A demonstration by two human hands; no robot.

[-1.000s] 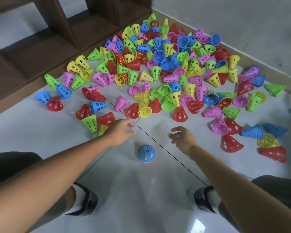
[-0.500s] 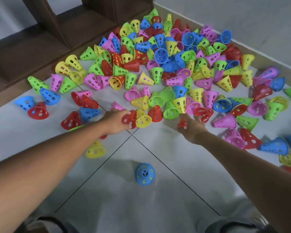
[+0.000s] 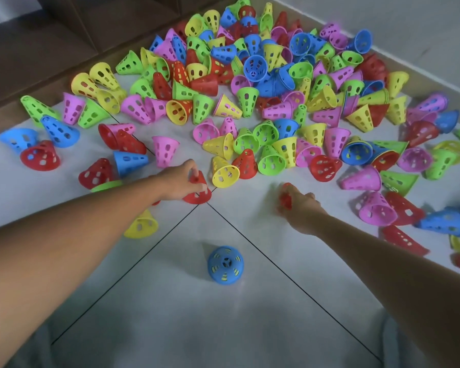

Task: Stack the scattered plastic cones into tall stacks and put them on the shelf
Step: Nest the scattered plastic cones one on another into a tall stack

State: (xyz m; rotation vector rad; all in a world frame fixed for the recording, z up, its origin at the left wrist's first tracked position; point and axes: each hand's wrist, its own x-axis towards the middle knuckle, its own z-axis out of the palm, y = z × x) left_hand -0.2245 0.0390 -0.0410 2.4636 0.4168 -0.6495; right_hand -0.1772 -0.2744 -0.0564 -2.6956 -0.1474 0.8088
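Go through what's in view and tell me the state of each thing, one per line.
left hand: gripping a red cone that stands upright on the floor
right hand: curled round a second red cone, blurred
blue cone: upright on the floor, alone, with yellow showing through its holes
yellow cone: on its side by the left forearm
cone pile: loose, unstacked, mostly tipped over
shelf: no cones seen in it
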